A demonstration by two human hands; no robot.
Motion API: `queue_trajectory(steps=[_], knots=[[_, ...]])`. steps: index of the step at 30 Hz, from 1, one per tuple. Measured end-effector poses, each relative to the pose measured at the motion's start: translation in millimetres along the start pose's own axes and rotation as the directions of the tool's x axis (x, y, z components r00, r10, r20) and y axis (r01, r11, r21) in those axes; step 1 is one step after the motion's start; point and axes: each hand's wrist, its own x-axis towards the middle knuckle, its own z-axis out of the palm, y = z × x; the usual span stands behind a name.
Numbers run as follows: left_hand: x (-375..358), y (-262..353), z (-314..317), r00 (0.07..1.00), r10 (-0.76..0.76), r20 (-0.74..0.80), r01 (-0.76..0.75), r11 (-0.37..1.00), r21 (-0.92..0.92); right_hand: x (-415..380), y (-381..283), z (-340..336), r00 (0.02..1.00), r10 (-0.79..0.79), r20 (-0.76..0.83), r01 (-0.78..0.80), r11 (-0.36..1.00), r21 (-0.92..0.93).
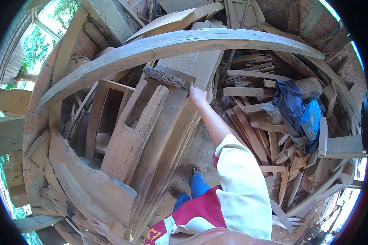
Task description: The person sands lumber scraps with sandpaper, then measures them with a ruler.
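My right hand [197, 94] reaches out to the end of a small dark board [183, 76], its index finger stretched onto the edge. Beside it, a rough, bark-like piece of wood [164, 77] lies across the top of long stacked planks [173, 122]. A notched board [131, 141] with a long slot leans on the left of the stack. Low in the view, my left hand [101, 227] rests against boards at the bottom left, near a large irregular slab [90, 179]. Its fingers are small and hard to make out.
A long thick beam [180, 42] spans the view above my right hand. On the right are piled wood offcuts [249, 92], a dark plastic bag [289, 102] and a blue bag [311, 118]. My feet stand on the dirt floor [192, 157] beside the planks.
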Motion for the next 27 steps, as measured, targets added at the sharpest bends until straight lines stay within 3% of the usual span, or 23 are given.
queue_trajectory(steps=[1, 3, 5, 7, 10, 12, 14, 17, 20, 22, 24, 26, 27], knots=[[6.3, 9.1, -5.4, 1.0, 0.006, -0.002, -0.006, 1.0, 0.006, 3.1, 0.5, 1.2, 0.996, -0.08, 0.035, 0.082, 0.996, -0.033], [19.5, 39.6, -18.3, 0.984, -0.044, 0.174, 0.051, 0.998, -0.039, 6.3, 5.2, 5.4, 0.984, -0.16, 0.077, 0.166, 0.984, -0.072], [17.1, 64.4, -24.3, 0.929, -0.116, 0.351, 0.154, 0.985, -0.082, 12.2, 10.7, 12.4, 0.964, -0.262, 0.052, 0.261, 0.965, 0.022], [30.0, 57.7, -0.7, 0.967, 0.06, 0.249, -0.034, 0.994, -0.107, 14.4, 12.8, 7.8, 0.958, -0.277, 0.071, 0.275, 0.961, 0.036], [26.6, 60.9, 3.7, 0.967, 0.004, 0.254, -0.001, 1.0, -0.01, 12.3, 18.7, -10.0, 0.976, -0.194, 0.103, 0.182, 0.976, 0.116], [16.4, 72.0, -6.6, 0.966, -0.034, 0.258, 0.035, 0.999, 0.001, -3.8, 32.9, -25.3, 0.952, -0.296, -0.081, 0.306, 0.929, 0.209], [12.7, 67.6, -7.7, 0.983, -0.03, 0.184, 0.031, 1.0, -0.002, -32.7, 40.6, -47.5, 0.971, -0.233, -0.063, 0.241, 0.923, 0.299], [1.5, 59.4, -11.4, 0.999, -0.015, 0.042, 0.02, 0.991, -0.131, -87.2, 54.3, -51.5, 0.951, -0.258, -0.172, 0.31, 0.795, 0.521], [-8.7, 84.3, -35.1, 0.996, -0.028, 0.087, 0.051, 0.96, -0.276, -127.1, 49.3, -40.5, 0.864, -0.36, -0.354, 0.504, 0.579, 0.641], [-15.5, 109.4, -53.9, 0.989, -0.019, 0.144, 0.07, 0.93, -0.36, -149.2, 32.3, -42.9, 0.859, -0.438, -0.266, 0.492, 0.559, 0.667], [-18.8, 123.1, -61.7, 0.978, 0.116, 0.176, -0.029, 0.899, -0.437, -161.9, 6.0, -51.8, 0.865, -0.484, -0.135, 0.449, 0.624, 0.639], [-15.6, 118.1, -46.2, 0.945, 0.235, 0.227, -0.002, 0.699, -0.715, -172.3, -30.9, -45.3, 0.835, -0.549, -0.029, 0.353, 0.496, 0.793], [-14.9, 119.2, -50.7, 0.935, 0.275, 0.225, -0.032, 0.695, -0.718, -178.9, -52.2, -44.6, 0.808, -0.589, -0.007, 0.367, 0.494, 0.788]])
